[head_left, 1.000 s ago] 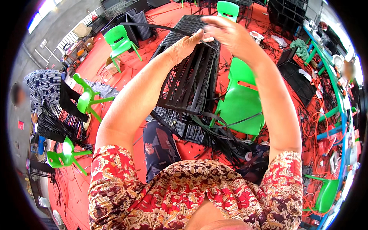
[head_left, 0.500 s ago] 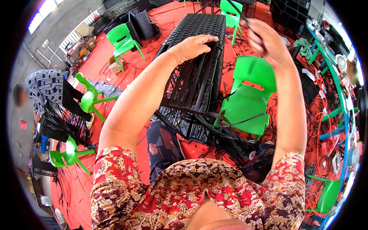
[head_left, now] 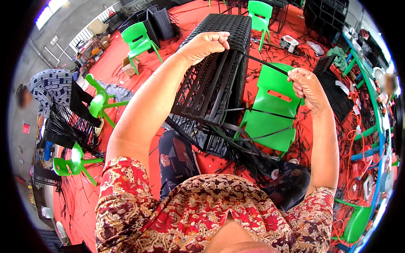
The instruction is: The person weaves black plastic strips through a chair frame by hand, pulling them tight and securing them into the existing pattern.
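A black woven rattan-style frame (head_left: 219,28) stands in front of me, its upper part densely woven and its near side showing bare bars. My left hand (head_left: 206,46) rests on the near edge of the weave, fingers curled closed; whatever lies under the fingertips is hidden. From the frame's right corner a flat black strip (head_left: 268,64) runs taut to my right hand (head_left: 307,87), which pinches it above a green chair (head_left: 274,93). The strip's loose end hangs below that hand and crosses the chair. More black strips (head_left: 249,141) lie bunched beside the frame's lower part.
Green chairs stand on the red floor covering (head_left: 101,181), including one beyond the frame (head_left: 260,17). At left a person (head_left: 57,90) bends over black strips. On the right runs a long bench (head_left: 371,97) with green legs and orange cables. Strip scraps litter the floor.
My right hand has come down and toward me from high on the right, drawing the strip taut. My left hand's fingers have curled in, where before they were stretched out.
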Available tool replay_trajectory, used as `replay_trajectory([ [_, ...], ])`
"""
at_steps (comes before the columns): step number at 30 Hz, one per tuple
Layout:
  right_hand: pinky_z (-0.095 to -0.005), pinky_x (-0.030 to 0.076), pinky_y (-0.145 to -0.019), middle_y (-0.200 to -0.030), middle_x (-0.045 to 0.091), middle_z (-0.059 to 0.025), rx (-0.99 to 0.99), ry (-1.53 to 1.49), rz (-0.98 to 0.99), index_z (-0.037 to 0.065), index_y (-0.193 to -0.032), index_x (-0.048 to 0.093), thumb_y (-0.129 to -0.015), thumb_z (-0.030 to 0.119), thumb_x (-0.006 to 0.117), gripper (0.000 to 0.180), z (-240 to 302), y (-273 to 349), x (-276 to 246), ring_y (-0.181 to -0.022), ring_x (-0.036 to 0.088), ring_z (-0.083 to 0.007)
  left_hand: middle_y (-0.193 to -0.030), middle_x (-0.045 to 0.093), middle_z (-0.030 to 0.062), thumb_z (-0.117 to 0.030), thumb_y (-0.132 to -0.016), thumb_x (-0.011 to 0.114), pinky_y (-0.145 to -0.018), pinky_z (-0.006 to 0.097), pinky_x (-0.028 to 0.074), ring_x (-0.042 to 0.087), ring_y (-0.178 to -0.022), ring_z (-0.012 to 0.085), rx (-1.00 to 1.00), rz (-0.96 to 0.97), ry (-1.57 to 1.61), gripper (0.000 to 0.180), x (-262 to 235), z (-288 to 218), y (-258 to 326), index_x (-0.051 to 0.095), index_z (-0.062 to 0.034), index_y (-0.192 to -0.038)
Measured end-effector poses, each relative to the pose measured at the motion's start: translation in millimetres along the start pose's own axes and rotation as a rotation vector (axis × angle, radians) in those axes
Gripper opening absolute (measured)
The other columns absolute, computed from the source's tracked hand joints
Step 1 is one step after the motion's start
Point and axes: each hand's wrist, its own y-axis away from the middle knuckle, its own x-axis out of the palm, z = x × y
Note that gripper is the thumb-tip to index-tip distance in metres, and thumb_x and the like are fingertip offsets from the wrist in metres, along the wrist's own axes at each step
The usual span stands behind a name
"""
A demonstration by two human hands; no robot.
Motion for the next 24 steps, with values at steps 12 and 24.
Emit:
replay_trajectory([
  [12,-0.0184,0.018,-0.037,-0.048,0.033,0.0095,0.08,-0.044,0.017,0.009,-0.069,0.051,-0.082,0.024,0.058,0.021,-2.0,-15.7,-0.5,-0.039,0.027,-0.0006,-0.13,0.042,0.0185,-0.017,-0.074,0.066,-0.102,0.033,0.024,0.034,-0.125,0.0254,0.037,0.041,-0.446,0.015,16.1,-12.5,1.7,0.066,-0.0058,-0.083],
  [24,-0.0176,0.017,-0.034,-0.046,0.032,0.0097,0.099,-0.066,0.05,0.009,-0.067,0.05,-0.081,0.022,0.058,0.021,3.7,-23.4,0.7,-0.035,0.026,-0.0004,-0.132,0.04,0.0183,-0.018,-0.074,0.065,-0.102,0.033,0.023,0.034,-0.125,0.0257,-0.001,0.05,-0.394,0.018,14.7,-10.7,0.9,0.066,-0.0042,-0.086],
])
